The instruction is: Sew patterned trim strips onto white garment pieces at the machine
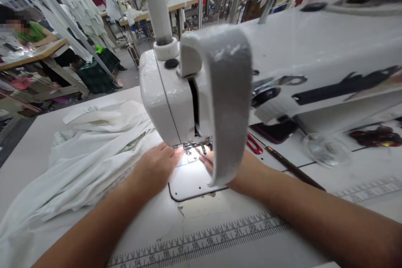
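Observation:
My left hand (159,162) is left of the presser foot (202,147) of a white sewing machine (169,96), its fingers drawn together at the lit needle plate (192,158). What its fingertips pinch is too small to make out. A crumpled white garment (103,150) lies along that hand's outer side. Right of the presser foot, my right hand (207,161) has its thumb and finger close together. The rest of it is hidden behind a thick white curved part (230,104) of the machine, and whatever it grips cannot be seen.
Right of my hands lie red-handled snips (255,144), a brown pen-like tool (293,167) and a dark phone (276,130). A printed ruler (201,240) runs along the front of the table. At the left, a person in green (36,32) sits at another table.

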### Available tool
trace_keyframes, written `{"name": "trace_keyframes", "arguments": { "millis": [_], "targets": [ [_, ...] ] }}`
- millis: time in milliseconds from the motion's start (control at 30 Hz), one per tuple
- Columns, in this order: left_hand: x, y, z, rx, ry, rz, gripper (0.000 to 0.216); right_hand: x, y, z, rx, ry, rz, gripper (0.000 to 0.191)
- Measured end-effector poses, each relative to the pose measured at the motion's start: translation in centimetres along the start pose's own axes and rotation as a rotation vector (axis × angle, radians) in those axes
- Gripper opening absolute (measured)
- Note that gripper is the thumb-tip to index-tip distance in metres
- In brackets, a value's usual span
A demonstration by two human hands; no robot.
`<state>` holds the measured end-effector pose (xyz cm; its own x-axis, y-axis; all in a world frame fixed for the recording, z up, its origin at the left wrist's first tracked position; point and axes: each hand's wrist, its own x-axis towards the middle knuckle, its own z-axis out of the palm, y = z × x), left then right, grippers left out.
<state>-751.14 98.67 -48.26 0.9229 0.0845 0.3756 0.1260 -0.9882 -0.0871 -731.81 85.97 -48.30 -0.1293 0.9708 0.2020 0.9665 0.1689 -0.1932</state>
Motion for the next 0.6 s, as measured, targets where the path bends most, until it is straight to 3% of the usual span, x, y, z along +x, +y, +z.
{"name": "trace_keyframes", "arguments": {
  "millis": [200, 300, 433, 500, 600],
  "targets": [
    [-2.1, 1.8, -2.8, 0.060, -0.143, -0.086, 0.036, -1.5, -1.8, -0.9, -0.024, -0.069, -0.060, 0.020],
    [-3.3, 4.6, -4.1, -0.030, -0.307, -0.158, 0.034, -1.9, -2.6, -1.0, 0.043, -0.099, -0.075, 0.039],
    [-2.3, 7.2, -5.4, -0.117, -0.503, -0.017, 0.020, -1.4, -3.0, -1.1, 0.054, -0.104, -0.056, 0.048],
    [-1.0, 6.5, -5.7, -0.181, -0.519, 0.015, 0.021, -1.0, -3.2, -1.0, 0.065, -0.114, -0.057, 0.044],
    [0.8, 3.5, -5.1, -0.201, -0.395, -0.011, 0.022, -1.0, -3.5, -0.7, 0.096, -0.127, -0.095, 0.035]
  ]
}}
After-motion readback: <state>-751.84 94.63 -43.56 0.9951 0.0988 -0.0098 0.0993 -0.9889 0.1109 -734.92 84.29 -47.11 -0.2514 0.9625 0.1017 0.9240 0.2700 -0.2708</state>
